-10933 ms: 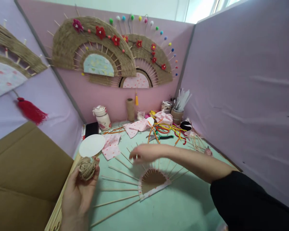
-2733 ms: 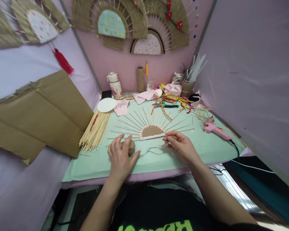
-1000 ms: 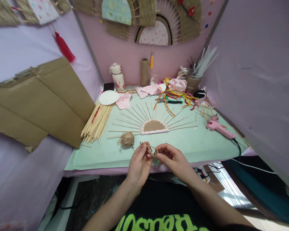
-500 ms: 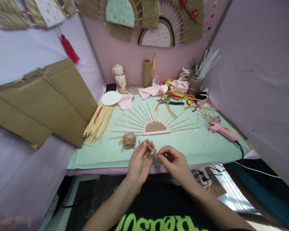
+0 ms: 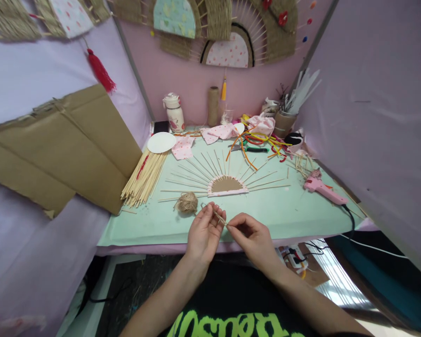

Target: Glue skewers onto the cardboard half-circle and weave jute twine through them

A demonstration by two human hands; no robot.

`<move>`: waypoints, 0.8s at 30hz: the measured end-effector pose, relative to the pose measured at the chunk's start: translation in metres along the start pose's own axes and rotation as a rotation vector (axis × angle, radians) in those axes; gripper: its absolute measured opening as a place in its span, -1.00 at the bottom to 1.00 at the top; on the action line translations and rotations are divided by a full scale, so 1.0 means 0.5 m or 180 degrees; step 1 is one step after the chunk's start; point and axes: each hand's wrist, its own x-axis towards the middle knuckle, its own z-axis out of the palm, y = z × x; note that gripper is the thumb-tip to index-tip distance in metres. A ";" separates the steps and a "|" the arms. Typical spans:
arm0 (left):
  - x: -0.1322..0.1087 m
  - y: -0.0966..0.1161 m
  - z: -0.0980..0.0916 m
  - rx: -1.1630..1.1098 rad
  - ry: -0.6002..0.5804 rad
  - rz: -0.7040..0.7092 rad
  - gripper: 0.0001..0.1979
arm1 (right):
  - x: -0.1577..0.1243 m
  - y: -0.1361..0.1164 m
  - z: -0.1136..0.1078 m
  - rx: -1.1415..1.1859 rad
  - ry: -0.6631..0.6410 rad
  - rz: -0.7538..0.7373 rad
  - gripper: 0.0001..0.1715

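Observation:
Near the table's front edge, my left hand (image 5: pixel 205 234) is turned palm up, its thumb and fingers closed on a length of twine (image 5: pixel 219 216). The fingertips of my right hand (image 5: pixel 250 236) pinch the other end of that strand. A ball of twine (image 5: pixel 187 203) lies on the table just beyond my left hand. Past both hands lies a half-round cardboard piece (image 5: pixel 227 185) edged with pink fabric, thin sticks (image 5: pixel 196 164) fanning out from it.
A bundle of sticks (image 5: pixel 145 180) lies left, with a white oval disc (image 5: pixel 161 142) over its end, beside large cardboard (image 5: pixel 63 154). At right is a pink glue gun (image 5: pixel 324 191) with a cord. Behind are pliers (image 5: pixel 256 150), pipe cleaners (image 5: pixel 266 139) and a bottle (image 5: pixel 174 113).
My right hand has shifted very slightly left, toward my left hand, still pinching the twine. The other things on the table have stayed put.

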 end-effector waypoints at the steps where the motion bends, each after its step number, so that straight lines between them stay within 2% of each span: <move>1: 0.001 0.000 0.002 0.0005 0.0013 0.0005 -0.88 | 0.000 -0.002 -0.001 0.0005 -0.0015 0.0001 -0.86; 4: 0.005 0.002 0.001 0.0069 -0.0019 -0.0005 -0.89 | 0.003 -0.006 -0.010 0.0075 -0.0102 0.0090 -0.84; 9: 0.004 0.004 -0.012 0.0310 -0.0130 0.0077 -0.92 | 0.028 -0.018 -0.045 -0.0009 0.0035 0.0182 -0.75; 11: 0.000 0.003 -0.018 0.0471 -0.0277 0.0066 -0.83 | 0.043 -0.027 -0.055 -0.0225 -0.0169 0.0114 -0.74; 13: -0.005 0.001 -0.022 0.0734 -0.0492 0.0083 -0.71 | 0.059 -0.037 -0.058 -0.0417 -0.0547 0.0001 -0.72; 16: -0.014 0.001 -0.024 0.1195 -0.0699 0.0198 -0.50 | 0.084 -0.044 -0.054 -0.0416 -0.0999 -0.0017 -0.67; 21: -0.021 0.007 -0.023 0.1607 -0.0770 0.0179 -0.29 | 0.111 -0.029 -0.033 0.0748 -0.1735 0.0912 -0.56; 24: -0.020 0.010 -0.023 0.1702 -0.0840 0.0195 -0.35 | 0.114 -0.021 -0.020 0.1375 -0.1823 0.1290 -0.59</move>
